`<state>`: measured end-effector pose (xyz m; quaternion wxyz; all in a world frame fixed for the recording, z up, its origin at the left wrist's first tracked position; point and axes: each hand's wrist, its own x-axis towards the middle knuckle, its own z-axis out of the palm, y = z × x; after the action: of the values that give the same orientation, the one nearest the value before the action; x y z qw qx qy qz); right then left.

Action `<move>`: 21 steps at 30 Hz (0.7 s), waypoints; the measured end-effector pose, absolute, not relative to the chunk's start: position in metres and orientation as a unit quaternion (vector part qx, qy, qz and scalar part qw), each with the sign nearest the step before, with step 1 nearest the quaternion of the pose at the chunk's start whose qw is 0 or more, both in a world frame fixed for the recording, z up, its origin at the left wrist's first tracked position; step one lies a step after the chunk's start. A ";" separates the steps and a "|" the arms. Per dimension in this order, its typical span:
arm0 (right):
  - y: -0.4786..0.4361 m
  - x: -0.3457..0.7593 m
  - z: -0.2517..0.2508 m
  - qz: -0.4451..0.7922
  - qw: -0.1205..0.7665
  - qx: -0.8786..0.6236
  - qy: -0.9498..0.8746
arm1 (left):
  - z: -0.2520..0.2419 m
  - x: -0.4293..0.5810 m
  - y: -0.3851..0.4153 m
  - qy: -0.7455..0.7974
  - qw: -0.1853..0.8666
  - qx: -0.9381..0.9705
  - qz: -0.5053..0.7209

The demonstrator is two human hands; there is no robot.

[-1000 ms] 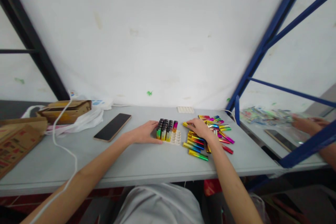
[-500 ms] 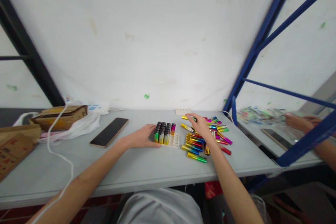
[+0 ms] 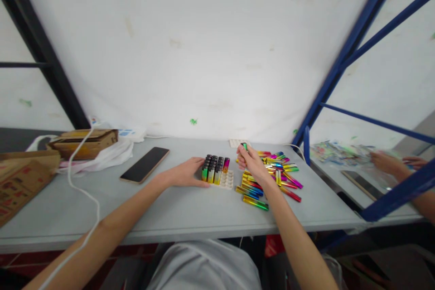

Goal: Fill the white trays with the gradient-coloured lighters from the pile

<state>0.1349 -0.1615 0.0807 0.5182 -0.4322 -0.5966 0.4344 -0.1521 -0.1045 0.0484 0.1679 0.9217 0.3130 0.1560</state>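
- In the head view we go straight to the centre of the frame: a white tray point(image 3: 227, 180) on the grey table point(image 3: 190, 210), with a block of upright lighters point(image 3: 213, 167), black tops up, packing its left side and round cups showing on its right.
- Here's our left hand point(image 3: 188, 173), just left of that block, thumb and fingers spread wide in a C, thumb by the tray's near left corner, fingertips by the far side; whether it presses on anything, we can't tell.
- Over to our right hand point(image 3: 252, 163), right of centre and raised by the pile: fingers curled in, closed around a green-ended lighter point(image 3: 244, 146) whose tip pokes up above them, the rest hidden in the grip.
- Beneath and beyond that wrist, right of centre, we have the loose pile point(image 3: 288, 181), shiny lighters in gold, blue, green, red and magenta, lying flat at all angles, a few overlapping.
- Behind the right hand, near the wall, sits a second white tray point(image 3: 239, 142), partly covered by the fingers.
- Left of centre we spot a dark phone point(image 3: 145, 165) lying flat, and at the left edge cardboard boxes point(image 3: 27, 181) with a white plastic bag point(image 3: 115, 154).
- Far right, past the blue frame point(image 3: 326, 81), we catch a co-worker's hands point(image 3: 389, 163), blurred, beside colourful packets point(image 3: 340, 153).
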 end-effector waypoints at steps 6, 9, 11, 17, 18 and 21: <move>-0.157 0.126 0.066 0.344 0.520 -0.518 -0.585 | 0.049 -0.151 -0.105 0.300 0.173 0.925 0.157; -0.155 0.125 0.059 0.277 0.516 -0.547 -0.598 | 0.049 -0.151 -0.105 0.301 0.171 0.925 0.158; -0.155 0.124 0.058 0.249 0.505 -0.560 -0.608 | 0.049 -0.151 -0.105 0.306 0.172 0.924 0.155; -0.157 0.122 0.062 0.169 0.480 -0.574 -0.642 | 0.050 -0.152 -0.105 0.308 0.171 0.924 0.148; -0.158 0.122 0.062 0.164 0.482 -0.570 -0.645 | 0.049 -0.152 -0.104 0.309 0.170 0.924 0.147; -0.160 0.123 0.064 0.200 0.485 -0.537 -0.660 | 0.048 -0.153 -0.104 0.311 0.166 0.924 0.145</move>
<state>0.1230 -0.1596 0.0640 0.4854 -0.5372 -0.6600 0.2004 -0.1526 -0.1035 0.0479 0.1659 0.9245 0.3112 0.1450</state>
